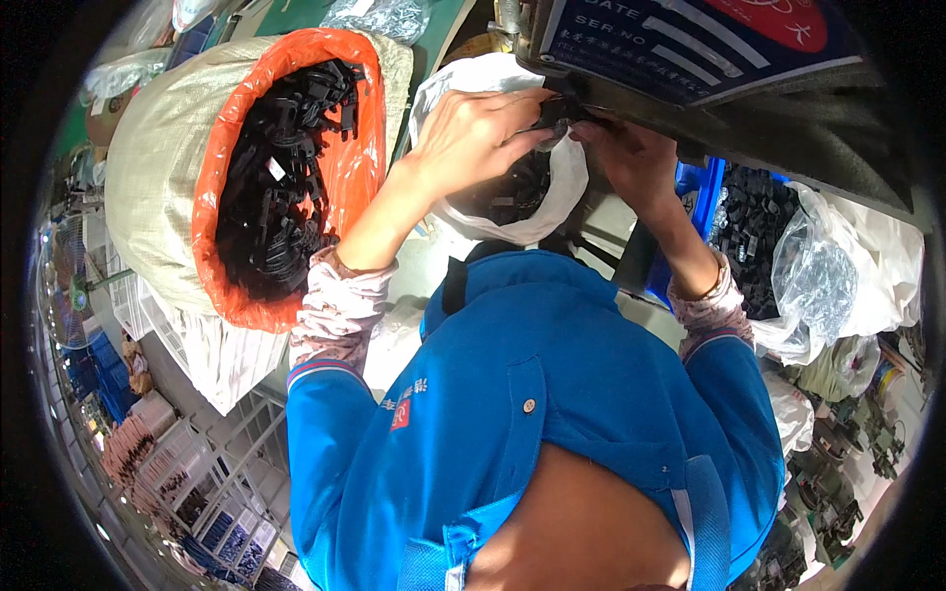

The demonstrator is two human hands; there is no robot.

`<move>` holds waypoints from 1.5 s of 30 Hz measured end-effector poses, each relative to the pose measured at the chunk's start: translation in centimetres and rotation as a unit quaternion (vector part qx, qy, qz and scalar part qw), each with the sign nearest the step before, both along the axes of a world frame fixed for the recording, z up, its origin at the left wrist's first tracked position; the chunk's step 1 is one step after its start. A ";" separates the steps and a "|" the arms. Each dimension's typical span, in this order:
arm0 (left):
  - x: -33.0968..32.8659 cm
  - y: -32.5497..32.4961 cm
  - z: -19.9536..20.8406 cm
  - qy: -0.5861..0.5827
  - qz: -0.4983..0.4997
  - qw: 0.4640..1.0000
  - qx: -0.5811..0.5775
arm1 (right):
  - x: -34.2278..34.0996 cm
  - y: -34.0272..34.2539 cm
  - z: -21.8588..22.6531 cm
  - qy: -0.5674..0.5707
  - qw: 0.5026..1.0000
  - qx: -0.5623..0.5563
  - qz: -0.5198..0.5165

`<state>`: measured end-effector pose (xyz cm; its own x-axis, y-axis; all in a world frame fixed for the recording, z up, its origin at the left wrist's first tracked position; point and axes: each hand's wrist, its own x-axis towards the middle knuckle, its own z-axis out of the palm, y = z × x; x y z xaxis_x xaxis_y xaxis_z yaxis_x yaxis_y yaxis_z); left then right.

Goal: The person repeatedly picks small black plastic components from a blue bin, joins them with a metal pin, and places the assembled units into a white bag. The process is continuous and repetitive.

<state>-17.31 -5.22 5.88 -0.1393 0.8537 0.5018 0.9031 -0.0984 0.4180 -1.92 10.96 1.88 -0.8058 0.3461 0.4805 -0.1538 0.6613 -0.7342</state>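
Both my hands meet beneath the edge of a dark machine [778, 138], above a white-lined container [570, 192] holding black parts [507, 192]. My left hand [478, 133] pinches a small black plastic part [558, 110] between thumb and fingers. Close to its other side is my right hand [631, 158], in shadow, with its fingers curled in toward that part. What the right fingers grip is too dark to make out. The machine's edge covers some of the space around the fingertips.
On the left stands a woven sack with an orange liner [209, 212], filled with black plastic parts [281, 202]. A blue crate [702, 197] on the right holds more black pieces [754, 222], beside clear plastic bags [818, 271]. White racks [222, 473] stand at lower left.
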 end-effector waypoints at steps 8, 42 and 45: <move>-0.8 1.3 -1.1 -0.072 -0.011 0.989 -0.129 | -0.5 0.0 -1.6 -0.084 0.955 -0.286 0.002; 1.9 -3.5 -8.1 0.032 0.058 0.998 0.024 | -5.6 15.3 -18.4 -0.144 0.936 0.292 -0.137; 1.1 -7.5 -11.0 -0.004 0.082 0.997 0.000 | -4.3 13.5 -16.1 -0.163 0.934 0.257 -0.185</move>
<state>-16.20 -12.70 -5.08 -0.2810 0.8192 0.4999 0.9034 0.0500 0.4259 -6.22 24.44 -14.24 -0.8099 0.4207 0.4088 0.3313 0.9032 -0.2730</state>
